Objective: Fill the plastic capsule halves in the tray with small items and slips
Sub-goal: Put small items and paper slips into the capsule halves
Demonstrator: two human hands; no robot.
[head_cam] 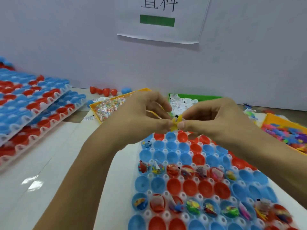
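Note:
A clear plastic tray (166, 164) in front of me carries rows of red and blue capsule halves (173, 186). Two of its rows hold small colourful items and paper slips (201, 170); the other halves look empty. Above the tray's far edge, my left hand (142, 112) and my right hand (212, 117) meet fingertip to fingertip. Together they pinch a small yellow plastic item (175, 123) with a slip tucked against it.
A yellow bin of small wrapped items (108, 107) and a green bin of white slips (184, 101) sit behind my hands. An orange bin of colourful toy pieces (287, 135) is at right. Stacked trays of capsule halves (33, 103) lie at left. Loose red halves (103, 91) rest by the wall.

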